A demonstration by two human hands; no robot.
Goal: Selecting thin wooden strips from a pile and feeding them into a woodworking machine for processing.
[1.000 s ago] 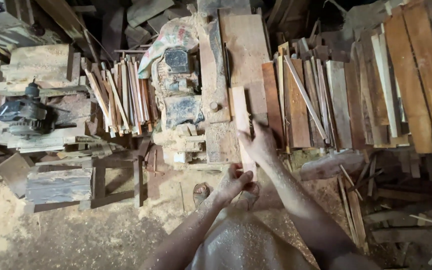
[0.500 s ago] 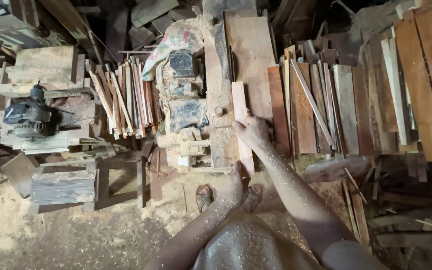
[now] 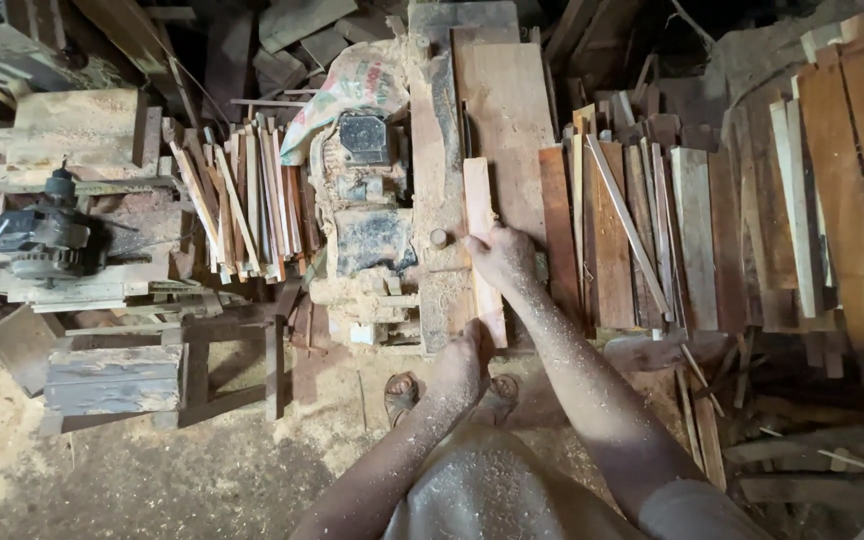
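1. The saw table [image 3: 512, 110] runs up the middle of the view, a long plank bed with a dark slot along its left part.
2. The motor [image 3: 364, 170] sits just left of the bed, dusty, with a printed sack [image 3: 357, 85] draped above it.
3. Stacked boards [image 3: 752, 220] fill the right side, and a bundle of thin sticks [image 3: 242, 200] stands left of the motor.
4. A small engine [image 3: 37, 240] sits on a bench at far left.
5. A narrow strip [image 3: 480, 250] lies lengthwise on the bed, its near end at the bed's front edge.
6. Your right hand [image 3: 500, 255] lies flat on the strip's middle, fingers close together and bent down over it, pressing on top rather than wrapping it.
7. Your left hand [image 3: 457, 365] is at the strip's near end, touching it; fingers are hidden under the hand, so you cannot tell their spread.
8. The strip runs from the left hand, under the right, and on beyond it.
9. Your sandalled feet [image 3: 402, 395] stand on the sawdust below.
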